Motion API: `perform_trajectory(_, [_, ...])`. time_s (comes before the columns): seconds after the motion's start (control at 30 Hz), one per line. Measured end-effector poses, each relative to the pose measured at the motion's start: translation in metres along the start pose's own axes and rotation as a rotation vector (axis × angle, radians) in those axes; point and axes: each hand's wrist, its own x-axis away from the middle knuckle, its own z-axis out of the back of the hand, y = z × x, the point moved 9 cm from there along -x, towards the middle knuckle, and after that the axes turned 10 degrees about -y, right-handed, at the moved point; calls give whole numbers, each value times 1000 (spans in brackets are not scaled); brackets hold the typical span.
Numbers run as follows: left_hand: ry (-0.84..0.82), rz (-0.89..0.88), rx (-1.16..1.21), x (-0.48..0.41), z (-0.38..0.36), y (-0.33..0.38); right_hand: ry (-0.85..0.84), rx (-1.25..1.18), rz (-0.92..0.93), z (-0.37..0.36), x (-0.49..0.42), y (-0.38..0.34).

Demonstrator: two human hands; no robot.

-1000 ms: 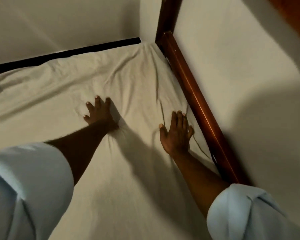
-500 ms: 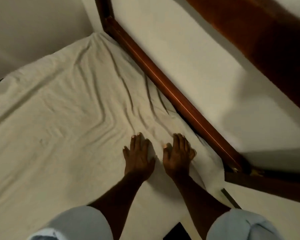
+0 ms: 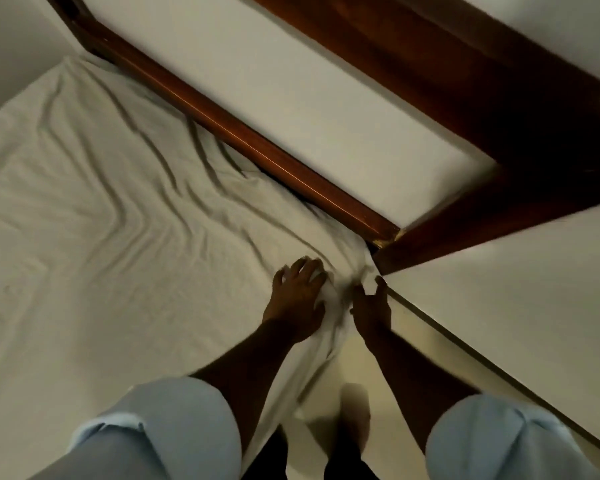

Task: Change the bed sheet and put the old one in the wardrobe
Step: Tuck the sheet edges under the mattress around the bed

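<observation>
One sheet (image 3: 101, 220) runs lengthwise along the rail (image 3: 257, 150), right hand (image 3: 371, 306) pinching its corner.

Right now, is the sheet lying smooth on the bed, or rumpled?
Rumpled: long creases cross the sheet toward the wooden frame, bunching between the left hand and right hand.

Bedroom, sheeted bed (image 3: 84, 209), wooden bed frame (image 3: 257, 147)

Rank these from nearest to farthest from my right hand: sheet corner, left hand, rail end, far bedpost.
1. The sheet corner: pinched in the right hand itself.
2. The left hand, just to its left, and the rail end, just beyond it: too close to call.
3. The far bedpost: top left of the view.
</observation>
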Motion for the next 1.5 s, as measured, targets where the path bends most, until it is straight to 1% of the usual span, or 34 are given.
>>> perform_trajectory(0.07, [-5, -13, -41, -12, -5, 20, -184, -44, -32, 2, -16, 4])
perform_trajectory(0.1, [-8, -17, -56, -17, -8, 29, -235, -20, -30, 6, -24, 6])
perform_trajectory(0.17, [-23, -25, -85, -27, -12, 39, -260, 95, 33, 13, -43, 2])
perform_trajectory(0.2, [-37, -21, -109, -31, -16, 45, -287, 139, 51, 14, -63, 14])
perform_trajectory(0.27, [-57, 5, -131, -37, -21, 53, -326, 160, 62, 8, -97, 31])
perform_trajectory(0.33, [-61, 33, -120, -41, -23, 57, -320, 184, 92, 7, -94, 13])
perform_trajectory(0.37, [-63, 39, -123, -44, -23, 60, -316, 194, 138, 7, -82, -2])
perform_trajectory(0.4, [-58, 40, -120, -46, -22, 61, -317, 154, 125, 8, -74, -8])
perform_trajectory(0.47, [-20, 57, -120, -51, -19, 60, -335, -10, 28, 7, -63, -4])
perform_trajectory(0.5, [3, 73, -122, -53, -17, 59, -339, -55, -2, 6, -63, -1])
perform_trajectory(0.6, [37, 76, -147, -61, -13, 58, -278, 17, 44, 10, -73, -4])
perform_trajectory(0.63, [39, 67, -148, -63, -12, 59, -274, 6, 49, 12, -72, -8])
perform_trajectory(0.73, [53, 73, -143, -67, -9, 61, -270, -110, 14, 11, -73, -3])
perform_trajectory(0.8, [80, 77, -151, -65, -7, 62, -295, -332, -13, 7, -73, 3])
perform_trajectory(0.87, [92, 65, -158, -63, -7, 64, -242, -475, -15, 16, -73, 10])
perform_trajectory(0.97, [118, 81, -198, -58, -4, 62, -97, -427, 30, 34, -69, 17])
perform_trajectory(1.03, [159, 157, -233, -51, 2, 57, 5, -482, 60, 45, -61, 16])
perform_trajectory(1.07, [165, 202, -234, -48, 2, 51, 22, -559, 76, 47, -58, 15])
perform_trajectory(1.13, [109, 260, -216, -47, -6, 42, -5, -681, 101, 47, -55, 12])
perform_trajectory(1.2, [62, 208, -212, -49, -12, 45, -23, -673, 83, 46, -52, 17])
perform_trajectory(1.27, [76, 141, -209, -51, -10, 49, -34, -633, 70, 43, -46, 21])
perform_trajectory(1.33, [140, 152, -152, -47, -1, 44, -62, -623, 54, 41, -41, 25])
perform_trajectory(1.5, [360, 257, 164, -24, 47, -7, -106, -598, 10, 21, -17, 31])
